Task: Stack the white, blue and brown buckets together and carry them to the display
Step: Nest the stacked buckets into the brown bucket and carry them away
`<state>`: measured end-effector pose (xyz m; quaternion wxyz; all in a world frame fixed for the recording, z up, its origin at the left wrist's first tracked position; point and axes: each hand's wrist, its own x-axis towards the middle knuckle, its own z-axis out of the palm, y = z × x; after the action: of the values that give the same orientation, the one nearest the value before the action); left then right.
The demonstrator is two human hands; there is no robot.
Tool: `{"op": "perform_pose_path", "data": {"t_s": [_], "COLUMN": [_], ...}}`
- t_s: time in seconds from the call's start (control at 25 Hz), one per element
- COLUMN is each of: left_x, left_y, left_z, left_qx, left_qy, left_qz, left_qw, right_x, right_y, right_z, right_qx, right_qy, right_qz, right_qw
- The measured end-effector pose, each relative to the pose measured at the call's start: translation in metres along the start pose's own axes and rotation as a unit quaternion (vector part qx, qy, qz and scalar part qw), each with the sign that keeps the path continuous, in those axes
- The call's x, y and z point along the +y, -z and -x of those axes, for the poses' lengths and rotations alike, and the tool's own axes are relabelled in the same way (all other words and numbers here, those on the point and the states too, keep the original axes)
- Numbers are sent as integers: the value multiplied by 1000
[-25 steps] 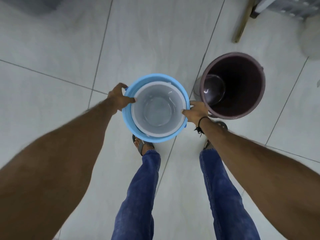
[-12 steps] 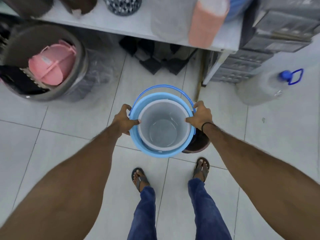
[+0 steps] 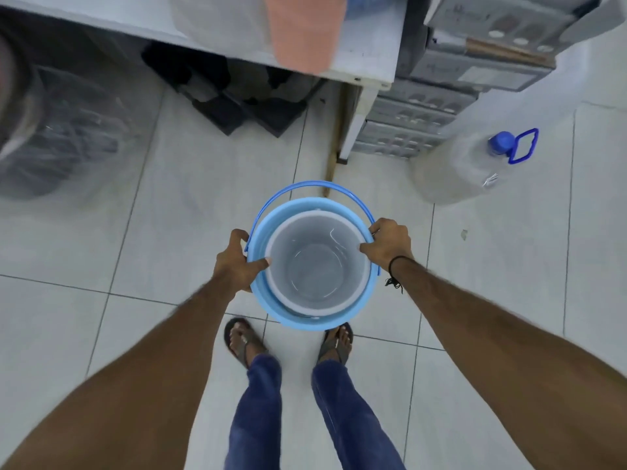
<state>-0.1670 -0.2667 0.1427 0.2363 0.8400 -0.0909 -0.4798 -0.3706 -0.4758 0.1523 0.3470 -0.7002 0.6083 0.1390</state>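
The white bucket (image 3: 315, 266) sits nested inside the blue bucket (image 3: 271, 300), whose blue handle (image 3: 315, 186) arcs over the far side. My left hand (image 3: 237, 262) grips the left rim of the pair, thumb over the edge. My right hand (image 3: 388, 244) grips the right rim. The nested buckets are held above the tiled floor in front of my feet. The brown bucket is hidden from view, perhaps beneath the blue one.
A white shelf (image 3: 366, 72) runs across the top with an orange container (image 3: 302, 32) on it. Grey crates (image 3: 417, 120) stand at right, beside a large clear water jug (image 3: 468, 164) with a blue cap. A plastic-wrapped bin (image 3: 57, 137) stands at left.
The nested buckets shifted right over the brown bucket, which showed beside them a second ago and is now hidden. My view tilted up and came closer to the shelf.
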Motion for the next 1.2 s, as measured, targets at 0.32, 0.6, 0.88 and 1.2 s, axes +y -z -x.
{"op": "perform_pose_path", "data": {"t_s": [0.32,0.6,0.88,1.2], "left_x": [-94,-125,-155,-110], "left_y": [-79,-125,-133,-39], "left_z": [-109,-123,-122,-31], "left_qx": [3,91,-10,-9], "left_qy": [39,74,173,177], "left_qz": [-95,-88,122,145], "left_qw": [995,989,977,973], "right_x": [67,87,104,35], "right_y": [-131,-175,-192,-123], "right_z": [-74,-90,-103,-25], "right_qx": [-11,24,-149,-163], "right_qy": [-52,-64,-231,-153], "right_qz": [-20,-28,-130,-106], "right_qw": [998,997,953,969]}}
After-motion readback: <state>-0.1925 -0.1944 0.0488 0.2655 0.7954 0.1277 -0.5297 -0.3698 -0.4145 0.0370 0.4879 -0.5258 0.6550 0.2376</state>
